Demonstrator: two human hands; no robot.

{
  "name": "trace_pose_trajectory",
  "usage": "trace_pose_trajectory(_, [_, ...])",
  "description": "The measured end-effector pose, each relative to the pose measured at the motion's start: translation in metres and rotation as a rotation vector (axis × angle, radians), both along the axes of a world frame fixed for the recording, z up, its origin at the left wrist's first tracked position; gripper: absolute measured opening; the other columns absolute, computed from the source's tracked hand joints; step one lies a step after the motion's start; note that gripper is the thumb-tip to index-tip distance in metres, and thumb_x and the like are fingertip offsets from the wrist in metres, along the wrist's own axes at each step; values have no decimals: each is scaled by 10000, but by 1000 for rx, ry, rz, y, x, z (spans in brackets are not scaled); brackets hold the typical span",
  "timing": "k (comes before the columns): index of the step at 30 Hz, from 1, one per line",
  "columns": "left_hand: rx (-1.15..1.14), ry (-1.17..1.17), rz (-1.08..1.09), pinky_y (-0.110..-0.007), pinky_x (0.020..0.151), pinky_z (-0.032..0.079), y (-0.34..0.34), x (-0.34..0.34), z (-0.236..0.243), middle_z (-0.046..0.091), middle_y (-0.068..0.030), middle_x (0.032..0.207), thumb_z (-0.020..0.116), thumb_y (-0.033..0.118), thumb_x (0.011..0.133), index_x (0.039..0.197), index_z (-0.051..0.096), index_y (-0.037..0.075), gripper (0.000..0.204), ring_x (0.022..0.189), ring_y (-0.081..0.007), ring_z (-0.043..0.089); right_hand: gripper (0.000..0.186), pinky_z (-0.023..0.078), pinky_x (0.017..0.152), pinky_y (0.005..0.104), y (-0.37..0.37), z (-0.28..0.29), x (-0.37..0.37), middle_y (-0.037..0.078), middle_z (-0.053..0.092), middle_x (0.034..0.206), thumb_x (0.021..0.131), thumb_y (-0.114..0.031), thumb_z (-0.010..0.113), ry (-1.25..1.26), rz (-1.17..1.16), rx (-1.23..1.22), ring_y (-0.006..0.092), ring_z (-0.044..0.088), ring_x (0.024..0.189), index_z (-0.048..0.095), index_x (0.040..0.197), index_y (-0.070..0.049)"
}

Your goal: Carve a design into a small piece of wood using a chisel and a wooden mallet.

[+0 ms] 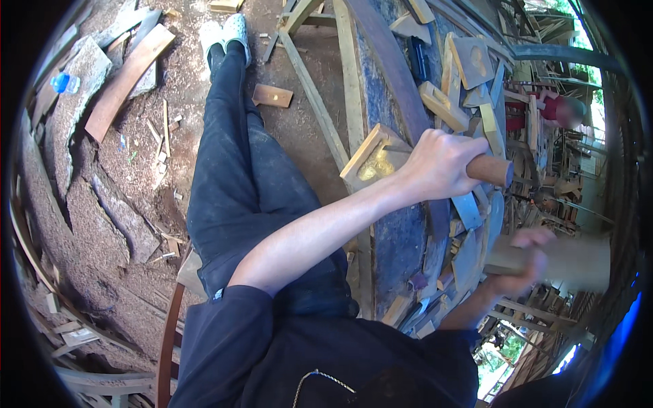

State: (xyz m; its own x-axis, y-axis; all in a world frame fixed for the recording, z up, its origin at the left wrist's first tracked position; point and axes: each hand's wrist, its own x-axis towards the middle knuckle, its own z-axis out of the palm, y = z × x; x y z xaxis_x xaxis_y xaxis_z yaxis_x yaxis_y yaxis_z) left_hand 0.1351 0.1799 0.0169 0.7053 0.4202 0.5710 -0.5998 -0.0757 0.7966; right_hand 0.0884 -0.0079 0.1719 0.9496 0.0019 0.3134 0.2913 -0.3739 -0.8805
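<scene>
1. A brown cylindrical wooden handle [491,171] is gripped by the left hand [443,163], near a hollowed yellowish wooden block [374,163] on the desk [398,255].
2. A blurred pale mallet [578,262] is gripped by the right hand [527,262].
3. Striking seems intended; steady aim is called for.

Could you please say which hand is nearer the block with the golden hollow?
Left: the left hand is close beside the block; the right hand is farther right.

Head-worn fisheye looks down on nearby hands [437,164].
</scene>
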Motion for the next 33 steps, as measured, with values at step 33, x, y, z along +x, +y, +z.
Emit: trace_pose_trajectory(33, [238, -335, -44, -340, 496, 484, -2, -21, -30, 543, -32, 650, 864, 150, 740, 852, 575, 69, 320, 529, -242, 598, 408, 468, 659, 275, -27, -90, -53, 83, 643, 1046, 978, -114, 729, 198, -209, 364, 111, 574, 752, 534, 1326, -27])
